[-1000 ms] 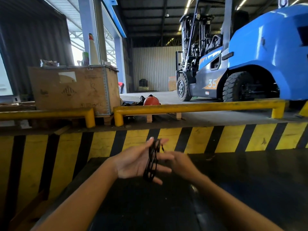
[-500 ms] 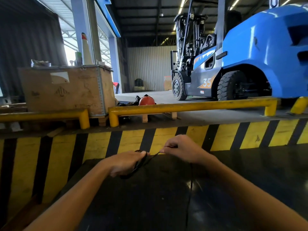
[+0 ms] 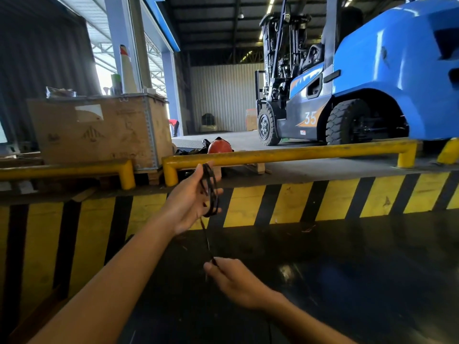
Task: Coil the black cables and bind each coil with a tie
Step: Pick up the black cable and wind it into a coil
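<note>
Glossy black floor beneath left hand (image 3: 188,202) gripping looped cable (image 3: 210,192)

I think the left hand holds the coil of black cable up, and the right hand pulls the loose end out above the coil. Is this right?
Not quite. In the head view the left hand does hold the coil of black cable up, but the right hand pinches the loose end below the coil, nearer the camera, not above it. The strand runs down from the coil to that grip.
</note>
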Motion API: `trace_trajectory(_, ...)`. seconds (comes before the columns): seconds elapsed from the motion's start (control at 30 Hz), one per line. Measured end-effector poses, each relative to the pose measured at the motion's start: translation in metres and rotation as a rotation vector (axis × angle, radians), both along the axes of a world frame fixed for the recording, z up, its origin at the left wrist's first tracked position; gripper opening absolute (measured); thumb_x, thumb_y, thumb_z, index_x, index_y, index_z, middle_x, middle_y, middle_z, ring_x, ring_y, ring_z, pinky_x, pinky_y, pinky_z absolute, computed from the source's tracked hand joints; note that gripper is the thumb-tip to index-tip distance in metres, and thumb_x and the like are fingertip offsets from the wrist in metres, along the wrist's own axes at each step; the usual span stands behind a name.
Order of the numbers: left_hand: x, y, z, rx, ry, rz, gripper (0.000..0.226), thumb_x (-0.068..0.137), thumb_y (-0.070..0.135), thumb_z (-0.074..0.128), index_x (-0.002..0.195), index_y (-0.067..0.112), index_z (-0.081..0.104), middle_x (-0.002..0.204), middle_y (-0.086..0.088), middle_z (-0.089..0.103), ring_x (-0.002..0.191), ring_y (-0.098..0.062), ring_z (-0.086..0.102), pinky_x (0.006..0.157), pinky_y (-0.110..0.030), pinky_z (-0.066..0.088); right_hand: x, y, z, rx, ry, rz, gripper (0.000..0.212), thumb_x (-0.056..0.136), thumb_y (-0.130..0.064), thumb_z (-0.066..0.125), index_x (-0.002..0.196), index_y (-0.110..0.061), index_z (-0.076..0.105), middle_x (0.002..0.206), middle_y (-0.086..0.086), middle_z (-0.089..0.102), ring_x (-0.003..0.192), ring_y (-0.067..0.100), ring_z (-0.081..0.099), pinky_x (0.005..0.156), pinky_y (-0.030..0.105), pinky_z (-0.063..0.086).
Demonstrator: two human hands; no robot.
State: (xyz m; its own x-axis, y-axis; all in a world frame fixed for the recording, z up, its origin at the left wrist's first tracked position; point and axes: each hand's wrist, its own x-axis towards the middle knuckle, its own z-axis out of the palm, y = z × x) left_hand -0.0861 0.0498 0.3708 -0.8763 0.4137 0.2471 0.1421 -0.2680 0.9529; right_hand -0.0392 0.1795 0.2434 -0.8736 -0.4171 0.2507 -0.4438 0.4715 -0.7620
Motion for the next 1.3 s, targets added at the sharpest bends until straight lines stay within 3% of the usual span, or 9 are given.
trace_trajectory(0.13,-0.011,-0.026,-0.018,-0.560,0.250,0.320,0.042,0.100,0.048,0.027,0.138,0.039,0.041,0.145,-0.008,0.044,0.126,-0.025,0.045,0.100,-0.046,0.036,-0.009,0.030,0.038,0.133,0.241,-0.045,0.024,0.096,-0.035,0.044,0.086,-0.020,0.060,0.073,-0.007,0.056,0.066,0.000,0.056,0.063,0.017,0.045)
trace_trajectory(0.27,-0.007,-0.037,-0.040,-1.145,0.252,0.156,0.044,0.098,0.052,0.027,0.131,0.034,0.049,0.124,-0.003,0.057,0.094,-0.010,0.053,0.077,-0.027,0.040,-0.034,0.056,0.070,0.261,0.444,-0.294,0.014,0.089,-0.044,0.053,0.078,-0.036,0.057,0.073,-0.013,0.058,0.067,-0.002,0.055,0.060,0.016,0.040)
trace_trajectory(0.5,0.009,-0.031,-0.022,-0.489,-0.188,-0.440,0.043,0.094,0.051,0.034,0.133,0.041,0.050,0.141,-0.007,0.051,0.124,-0.032,0.054,0.089,-0.052,0.051,-0.044,0.050,0.040,-0.024,0.301,-0.386,0.027,0.097,-0.037,0.040,0.084,-0.025,0.060,0.071,-0.004,0.061,0.060,0.003,0.055,0.056,0.019,0.042)
trace_trajectory(0.7,0.006,-0.017,0.007,0.144,-0.120,-0.292,0.043,0.096,0.046,0.036,0.130,0.031,0.057,0.132,-0.015,0.060,0.116,-0.034,0.059,0.088,-0.063,0.049,0.002,-0.013,-0.015,0.080,-0.102,0.046,0.020,0.098,-0.036,0.039,0.087,-0.030,0.054,0.075,-0.009,0.056,0.067,0.002,0.055,0.065,0.025,0.046)
trace_trajectory(0.77,0.002,-0.019,0.009,0.059,-0.017,-0.065,0.039,0.099,0.044,0.031,0.126,0.037,0.058,0.131,-0.007,0.060,0.126,-0.031,0.051,0.093,-0.063,0.044,0.011,-0.017,-0.007,0.159,-0.100,0.122,0.021,0.097,-0.038,0.040,0.093,-0.027,0.057,0.078,-0.009,0.057,0.069,0.002,0.056,0.066,0.023,0.045)
trace_trajectory(0.87,-0.007,-0.035,-0.003,-0.445,0.216,0.192,0.036,0.100,0.045,0.027,0.129,0.047,0.048,0.149,-0.004,0.040,0.138,-0.028,0.032,0.109,-0.059,0.026,0.010,0.003,0.030,0.176,0.108,0.070,0.022,0.098,-0.035,0.040,0.094,-0.022,0.058,0.079,-0.006,0.057,0.069,0.001,0.055,0.064,0.018,0.042)
trace_trajectory(1.0,-0.006,-0.052,-0.016,-1.015,0.315,0.151,0.036,0.096,0.054,0.027,0.129,0.055,0.041,0.149,-0.003,0.039,0.128,-0.023,0.041,0.096,-0.039,0.033,-0.014,0.045,0.082,0.264,0.433,-0.161,0.020,0.095,-0.035,0.047,0.090,-0.022,0.063,0.078,-0.009,0.060,0.071,-0.001,0.055,0.064,0.015,0.039)
trace_trajectory(1.13,0.005,-0.044,-0.006,-0.980,0.039,-0.104,0.045,0.084,0.062,0.040,0.124,0.045,0.052,0.136,-0.009,0.051,0.120,-0.036,0.052,0.096,-0.048,0.044,-0.039,0.056,0.092,0.212,0.470,-0.254,0.019,0.092,-0.033,0.053,0.092,-0.019,0.066,0.084,0.000,0.066,0.076,0.008,0.057,0.067,0.030,0.046)
trace_trajectory(1.3,0.019,-0.030,-0.009,-0.539,-0.166,-0.516,0.048,0.088,0.053,0.044,0.132,0.036,0.052,0.136,-0.009,0.057,0.125,-0.028,0.053,0.090,-0.052,0.050,-0.037,0.045,0.067,-0.041,0.381,-0.348,0.015,0.096,-0.026,0.045,0.092,-0.031,0.059,0.082,-0.014,0.060,0.075,-0.005,0.055,0.061,0.014,0.039)
